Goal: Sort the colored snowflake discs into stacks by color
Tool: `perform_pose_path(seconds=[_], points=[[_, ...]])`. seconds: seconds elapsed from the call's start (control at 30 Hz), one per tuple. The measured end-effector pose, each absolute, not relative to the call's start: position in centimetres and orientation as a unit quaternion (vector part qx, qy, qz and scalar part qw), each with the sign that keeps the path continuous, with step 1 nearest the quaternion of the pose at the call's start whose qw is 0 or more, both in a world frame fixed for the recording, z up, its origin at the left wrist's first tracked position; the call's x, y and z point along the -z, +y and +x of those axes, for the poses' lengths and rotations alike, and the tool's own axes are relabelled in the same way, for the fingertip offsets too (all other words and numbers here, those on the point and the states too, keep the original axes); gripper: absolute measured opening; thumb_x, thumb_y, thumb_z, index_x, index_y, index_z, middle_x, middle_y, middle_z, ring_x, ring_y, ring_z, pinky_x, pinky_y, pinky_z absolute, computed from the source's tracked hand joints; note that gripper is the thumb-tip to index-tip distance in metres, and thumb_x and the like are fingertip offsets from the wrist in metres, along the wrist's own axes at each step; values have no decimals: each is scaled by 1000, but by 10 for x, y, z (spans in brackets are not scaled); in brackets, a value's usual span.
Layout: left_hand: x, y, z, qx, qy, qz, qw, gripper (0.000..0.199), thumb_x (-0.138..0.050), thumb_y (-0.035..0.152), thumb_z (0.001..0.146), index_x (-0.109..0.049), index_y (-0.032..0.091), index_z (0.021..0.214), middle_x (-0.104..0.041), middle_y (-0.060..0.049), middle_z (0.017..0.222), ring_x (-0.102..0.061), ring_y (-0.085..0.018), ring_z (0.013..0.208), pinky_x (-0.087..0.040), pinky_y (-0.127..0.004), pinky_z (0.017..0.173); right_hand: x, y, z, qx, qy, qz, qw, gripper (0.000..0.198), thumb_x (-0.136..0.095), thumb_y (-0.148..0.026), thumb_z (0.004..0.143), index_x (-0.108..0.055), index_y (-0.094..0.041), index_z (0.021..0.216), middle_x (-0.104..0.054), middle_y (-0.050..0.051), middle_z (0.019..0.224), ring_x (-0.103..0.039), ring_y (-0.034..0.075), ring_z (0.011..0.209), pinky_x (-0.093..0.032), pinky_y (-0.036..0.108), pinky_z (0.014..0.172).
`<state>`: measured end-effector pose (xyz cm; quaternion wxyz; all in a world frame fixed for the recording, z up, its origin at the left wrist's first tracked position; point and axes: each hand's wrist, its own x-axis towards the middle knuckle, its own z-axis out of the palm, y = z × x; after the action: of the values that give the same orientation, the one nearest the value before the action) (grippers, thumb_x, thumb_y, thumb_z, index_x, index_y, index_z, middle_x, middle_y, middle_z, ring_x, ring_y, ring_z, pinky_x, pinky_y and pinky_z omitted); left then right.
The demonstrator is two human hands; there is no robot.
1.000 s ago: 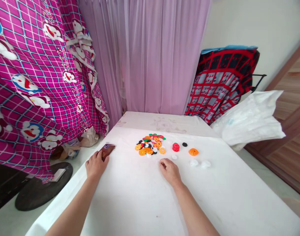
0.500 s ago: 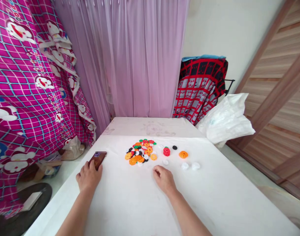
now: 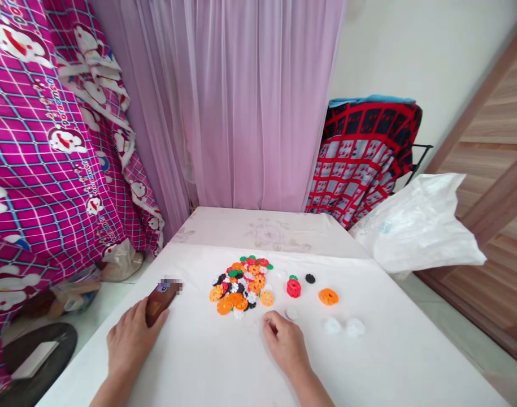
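Observation:
My left hand (image 3: 131, 336) lies at the left of the white table, fingers and thumb closed around the near end of a brown mobile phone (image 3: 161, 299). Resting on the tabletop near the middle, my right hand (image 3: 287, 342) is curled into a loose fist, and nothing shows in it. Just beyond it is a heap of notched plastic discs (image 3: 243, 285) in orange, red, green, black and white. To the right sit a red stack of discs (image 3: 294, 288) with green at its top, a black disc (image 3: 310, 278) and orange discs (image 3: 328, 296).
Two whitish clusters (image 3: 343, 327) stand on the right of the white table (image 3: 207, 362), and a pale disc (image 3: 291, 313) lies beside my right hand. A white plastic bag (image 3: 423, 226) bulges at the far right edge. Purple curtains (image 3: 258, 113) hang behind the table.
The view has shifted, so the table and everything on it look larger and lower. Both hands keep their pose, the left still on the phone.

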<state>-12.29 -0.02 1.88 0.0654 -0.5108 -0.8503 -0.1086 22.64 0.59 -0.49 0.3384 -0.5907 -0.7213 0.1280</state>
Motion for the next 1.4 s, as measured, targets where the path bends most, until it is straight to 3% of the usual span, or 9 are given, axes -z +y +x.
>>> perform_pose_path(seconds=[0.47,0.97,1.07,1.27,1.4], points=[[-36,12,-127,33,-828,-560,21,61,-43,49,87,-45,16,138,-55,-15,132,-52,-33,118,-42,-44,92,7,8,227,-140,-729,-593,313,24,-39,-32,88,-60,-26,79,-66,-2,62,-61,15,56,-37,24,56],[-16,-3,-119,140,-820,-549,82,56,-46,46,88,-50,15,135,-56,-17,131,-52,-32,118,-41,-46,95,19,10,231,-62,-726,-621,289,23,-41,-32,87,-62,-26,81,-67,-2,66,-63,16,63,-38,24,58],[-14,-2,-118,141,-818,-550,86,56,-45,46,89,-49,14,135,-54,-17,135,-49,-33,122,-39,-48,96,17,14,227,-57,-719,-622,305,24,-41,-31,88,-62,-25,81,-67,-1,69,-63,15,64,-40,24,61],[-9,-4,-119,156,-794,-573,130,54,-40,47,90,-55,12,130,-55,-18,134,-51,-34,120,-41,-49,95,15,36,207,-64,-692,-596,402,22,-43,-24,82,-61,-21,94,-66,5,98,-62,14,74,-45,24,69],[-9,-6,-119,173,-750,-615,172,47,-40,40,91,-61,13,122,-57,-16,132,-51,-34,121,-36,-51,101,12,46,194,-82,-691,-593,404,18,-49,-26,81,-61,-20,94,-65,4,97,-59,13,71,-45,24,67]])
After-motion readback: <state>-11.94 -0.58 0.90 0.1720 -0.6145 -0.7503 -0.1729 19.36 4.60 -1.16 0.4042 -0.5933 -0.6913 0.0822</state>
